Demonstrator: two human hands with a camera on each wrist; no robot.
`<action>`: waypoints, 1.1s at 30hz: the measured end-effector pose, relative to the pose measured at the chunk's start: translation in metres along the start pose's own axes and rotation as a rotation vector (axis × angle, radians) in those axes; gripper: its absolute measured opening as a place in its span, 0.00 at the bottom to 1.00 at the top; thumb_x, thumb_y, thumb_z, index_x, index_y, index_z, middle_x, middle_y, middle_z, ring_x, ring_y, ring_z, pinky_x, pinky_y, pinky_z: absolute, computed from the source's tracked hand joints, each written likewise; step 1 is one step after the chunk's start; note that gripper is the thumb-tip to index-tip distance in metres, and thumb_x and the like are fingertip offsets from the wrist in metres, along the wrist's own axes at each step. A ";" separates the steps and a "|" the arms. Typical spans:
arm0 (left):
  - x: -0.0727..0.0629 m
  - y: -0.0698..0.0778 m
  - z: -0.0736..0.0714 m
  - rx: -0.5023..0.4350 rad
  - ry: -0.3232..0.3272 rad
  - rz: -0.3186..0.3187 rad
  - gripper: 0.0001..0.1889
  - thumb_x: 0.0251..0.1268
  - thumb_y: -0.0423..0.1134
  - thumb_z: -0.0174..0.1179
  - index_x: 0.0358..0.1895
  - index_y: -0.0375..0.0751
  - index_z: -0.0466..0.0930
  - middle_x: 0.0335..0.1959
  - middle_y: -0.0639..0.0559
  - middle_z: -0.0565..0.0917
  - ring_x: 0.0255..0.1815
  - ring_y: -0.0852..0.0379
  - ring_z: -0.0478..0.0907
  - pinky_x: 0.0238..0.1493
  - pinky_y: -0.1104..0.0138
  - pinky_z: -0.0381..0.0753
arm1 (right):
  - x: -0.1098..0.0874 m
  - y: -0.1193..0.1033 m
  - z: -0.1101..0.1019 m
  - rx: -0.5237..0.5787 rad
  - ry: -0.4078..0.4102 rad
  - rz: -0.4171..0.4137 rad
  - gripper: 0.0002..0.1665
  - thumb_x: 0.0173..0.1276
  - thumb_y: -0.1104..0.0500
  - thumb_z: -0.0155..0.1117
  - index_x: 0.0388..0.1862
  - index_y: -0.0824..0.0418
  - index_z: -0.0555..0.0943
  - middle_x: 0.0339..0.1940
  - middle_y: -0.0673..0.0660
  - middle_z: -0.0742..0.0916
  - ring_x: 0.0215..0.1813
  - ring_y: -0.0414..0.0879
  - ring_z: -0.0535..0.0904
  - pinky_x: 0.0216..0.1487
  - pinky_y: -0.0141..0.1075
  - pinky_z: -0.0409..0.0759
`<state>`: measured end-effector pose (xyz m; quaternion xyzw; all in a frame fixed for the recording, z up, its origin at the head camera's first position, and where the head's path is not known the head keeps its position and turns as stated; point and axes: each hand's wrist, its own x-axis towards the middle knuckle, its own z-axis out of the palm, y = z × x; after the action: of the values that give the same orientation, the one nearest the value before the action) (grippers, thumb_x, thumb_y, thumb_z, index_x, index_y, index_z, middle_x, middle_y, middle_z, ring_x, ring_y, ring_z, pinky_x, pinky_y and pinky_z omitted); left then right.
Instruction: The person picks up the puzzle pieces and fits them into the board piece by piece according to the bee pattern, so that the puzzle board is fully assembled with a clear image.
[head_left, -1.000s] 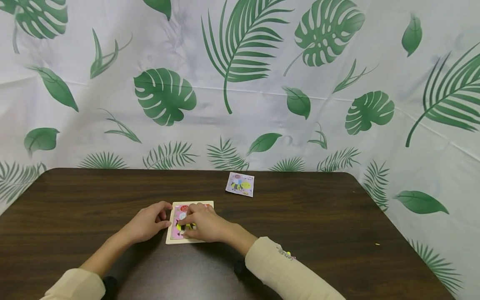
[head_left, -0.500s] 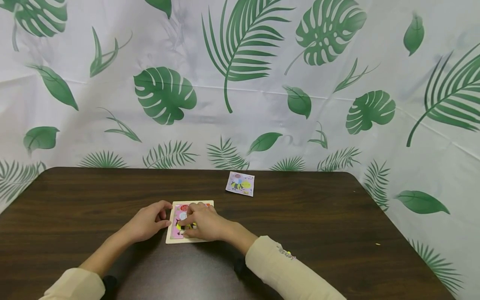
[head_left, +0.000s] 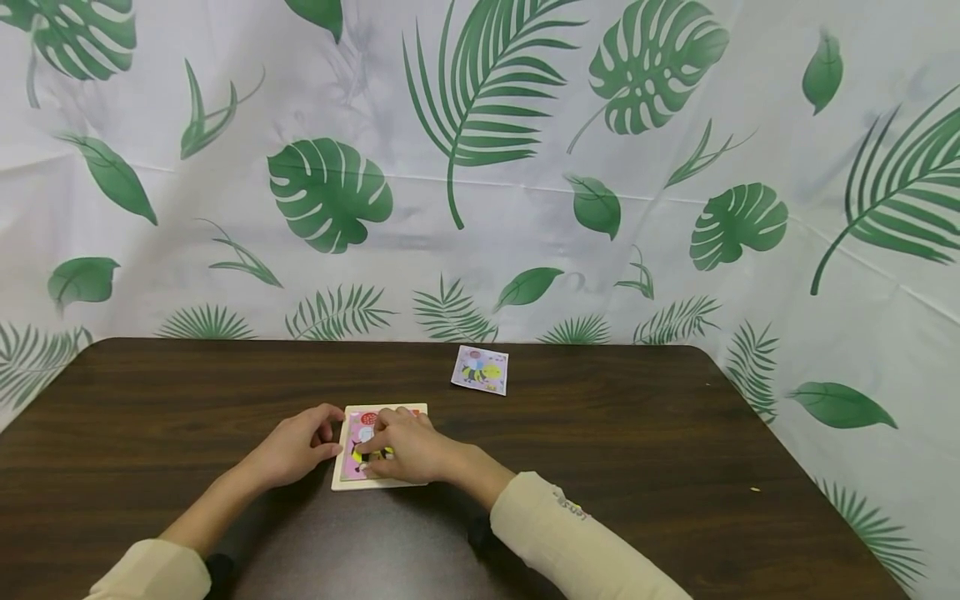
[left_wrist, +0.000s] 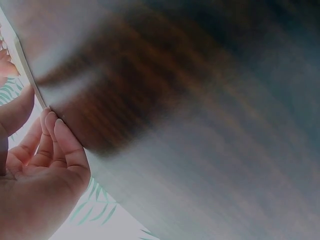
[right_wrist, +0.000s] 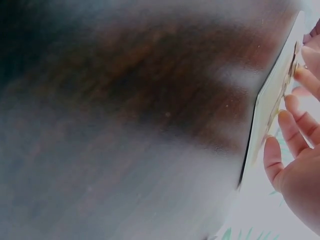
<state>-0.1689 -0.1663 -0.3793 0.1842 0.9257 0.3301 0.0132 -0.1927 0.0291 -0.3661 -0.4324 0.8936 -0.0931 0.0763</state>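
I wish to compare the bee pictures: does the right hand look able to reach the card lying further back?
Probably yes: the card lies beyond the puzzle board, and no object shows between the card and the right hand. That hand touches the board and would likely need lifting first.

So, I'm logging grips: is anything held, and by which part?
The left hand touches the left edge of the puzzle board; the right hand touches its face. Any actual hold can't be told.

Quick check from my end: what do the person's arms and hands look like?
Both the left hand and right hand are ungloved. The left sleeve and right sleeve are cream; the right has small greyish marking near its cuff. Something black shows beside each cuff.
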 end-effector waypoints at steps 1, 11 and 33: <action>0.000 0.000 0.000 -0.001 -0.001 -0.001 0.15 0.54 0.30 0.62 0.45 0.30 0.72 0.27 0.52 0.70 0.26 0.58 0.66 0.29 0.64 0.67 | 0.000 0.000 0.000 0.006 0.000 0.001 0.17 0.62 0.48 0.62 0.50 0.46 0.82 0.38 0.47 0.75 0.38 0.38 0.66 0.35 0.30 0.58; 0.001 0.002 -0.002 0.001 -0.006 0.003 0.16 0.54 0.30 0.62 0.45 0.30 0.71 0.27 0.52 0.69 0.25 0.58 0.65 0.28 0.64 0.66 | 0.000 -0.002 -0.001 -0.005 0.022 0.008 0.17 0.61 0.48 0.63 0.48 0.47 0.82 0.39 0.48 0.76 0.41 0.39 0.68 0.37 0.31 0.61; 0.001 0.001 -0.002 -0.001 -0.009 0.016 0.16 0.54 0.30 0.62 0.45 0.29 0.71 0.27 0.52 0.70 0.25 0.58 0.65 0.28 0.64 0.65 | 0.000 -0.001 0.001 -0.008 0.016 0.006 0.17 0.61 0.48 0.63 0.50 0.47 0.80 0.42 0.48 0.76 0.45 0.40 0.69 0.42 0.35 0.63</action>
<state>-0.1694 -0.1668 -0.3771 0.1932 0.9239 0.3298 0.0147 -0.1916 0.0283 -0.3667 -0.4292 0.8958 -0.0929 0.0680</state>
